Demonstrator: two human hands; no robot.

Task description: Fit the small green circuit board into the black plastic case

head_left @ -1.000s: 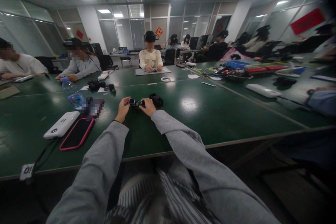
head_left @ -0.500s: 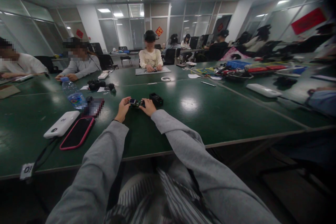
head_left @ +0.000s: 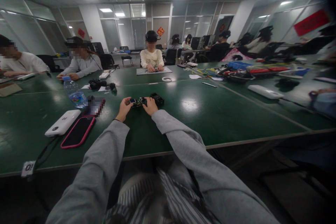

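At mid-counter (head_left: 210,119), left hand (head_left: 123,108) and right hand (head_left: 151,105) both pinch a small electronic module (head_left: 138,102) from either side, steadying it flat; black box (head_left: 158,99) sits just right.

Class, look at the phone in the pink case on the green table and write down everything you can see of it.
The phone in the pink case lies flat, screen up, on the green table, left of the person's left sleeve. Its screen is dark and glossy, framed by a thin pink rim with rounded corners. It is set at a slant, its far end pointing right. Its far left edge lies close against a white power bank; whether they touch cannot be told. No hand touches it.
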